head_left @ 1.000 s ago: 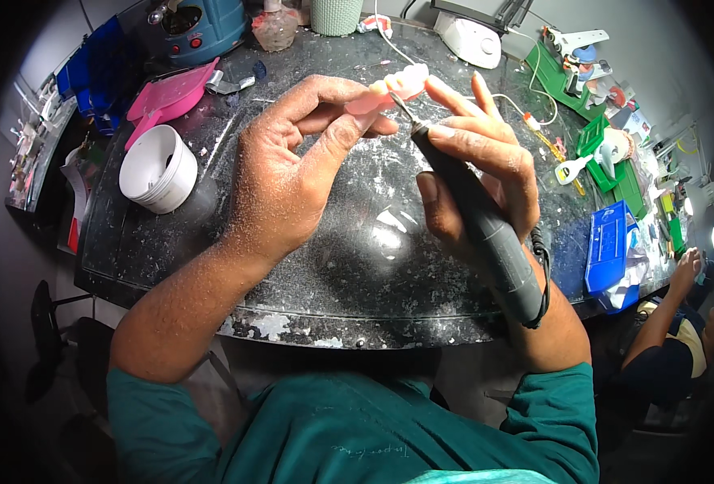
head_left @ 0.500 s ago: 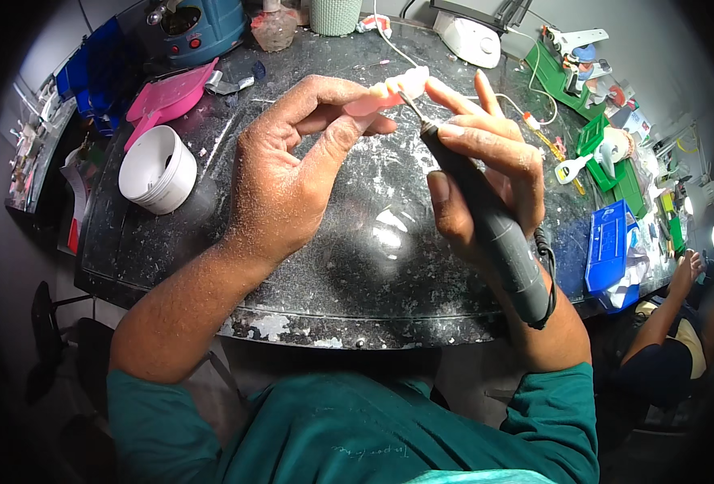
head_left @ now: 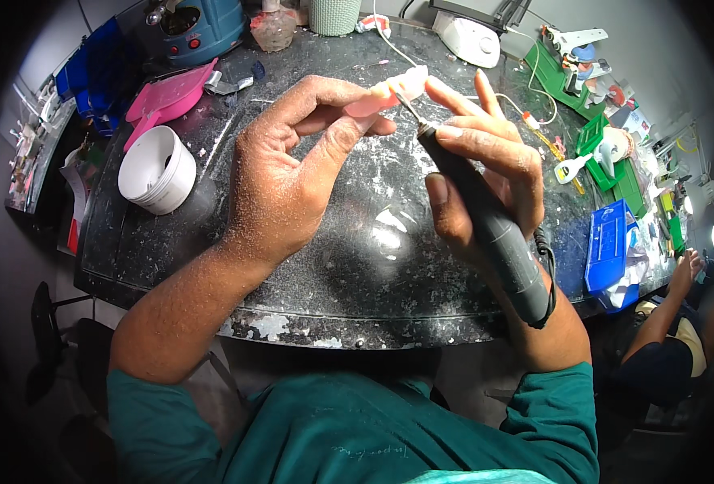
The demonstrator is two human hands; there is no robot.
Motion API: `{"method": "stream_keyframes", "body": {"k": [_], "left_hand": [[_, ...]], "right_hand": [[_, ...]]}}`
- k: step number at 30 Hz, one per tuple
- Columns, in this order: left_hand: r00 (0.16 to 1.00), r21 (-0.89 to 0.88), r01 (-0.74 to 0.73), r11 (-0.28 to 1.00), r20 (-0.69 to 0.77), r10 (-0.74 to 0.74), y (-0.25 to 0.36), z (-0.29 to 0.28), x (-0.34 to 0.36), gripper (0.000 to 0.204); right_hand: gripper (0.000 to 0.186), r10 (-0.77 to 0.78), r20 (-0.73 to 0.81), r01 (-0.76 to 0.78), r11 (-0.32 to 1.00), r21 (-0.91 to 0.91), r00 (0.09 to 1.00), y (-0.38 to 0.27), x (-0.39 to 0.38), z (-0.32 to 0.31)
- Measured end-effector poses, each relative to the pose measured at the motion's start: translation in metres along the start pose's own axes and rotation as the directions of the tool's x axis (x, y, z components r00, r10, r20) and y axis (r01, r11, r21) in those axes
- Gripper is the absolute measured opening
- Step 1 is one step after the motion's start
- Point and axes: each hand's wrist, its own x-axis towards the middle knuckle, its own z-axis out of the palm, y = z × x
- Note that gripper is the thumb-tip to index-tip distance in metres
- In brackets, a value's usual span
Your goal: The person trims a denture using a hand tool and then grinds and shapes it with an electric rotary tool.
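Between the thumb and fingers of my left hand (head_left: 292, 165) is a pink denture (head_left: 365, 105) with pale teeth, raised above the table. White dust coats that hand and wrist. My right hand (head_left: 494, 161) is wrapped round a black rotary handpiece (head_left: 490, 222), slanted up toward the denture. Its thin metal bur (head_left: 408, 105) meets or nearly meets the denture's tooth side; exact contact is hard to tell. The right fingertips reach close to the denture's far end, which is washed out by bright light.
The dark, dusty table (head_left: 349, 282) holds a white tub (head_left: 158, 171) and pink dustpan (head_left: 171, 95) at left. A blue machine (head_left: 204, 36) and white device (head_left: 470, 42) stand at the back. Green trays (head_left: 591, 141) and a blue bin (head_left: 609, 246) line the right, near another person's hand (head_left: 684, 273).
The handpiece and its bur have shifted very slightly to the left along the denture. My left hand and the denture look almost still.
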Motion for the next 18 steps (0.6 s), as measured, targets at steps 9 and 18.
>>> {"method": "stream_keyframes", "body": {"k": [9,18], "left_hand": [[1.000,0.020,-0.003,1.000,-0.001,0.003,0.0002,-0.0006,-0.0006,0.016],[1.000,0.020,0.000,1.000,0.015,-0.001,-0.0007,-0.0007,-0.0008,0.014]], "right_hand": [[0.034,0.000,0.007,0.000,1.000,0.000,1.000,-0.0007,0.0011,0.0001],[0.044,0.097,-0.091,-0.090,0.993,0.082,0.991,-0.0017,-0.0014,0.0055]]}}
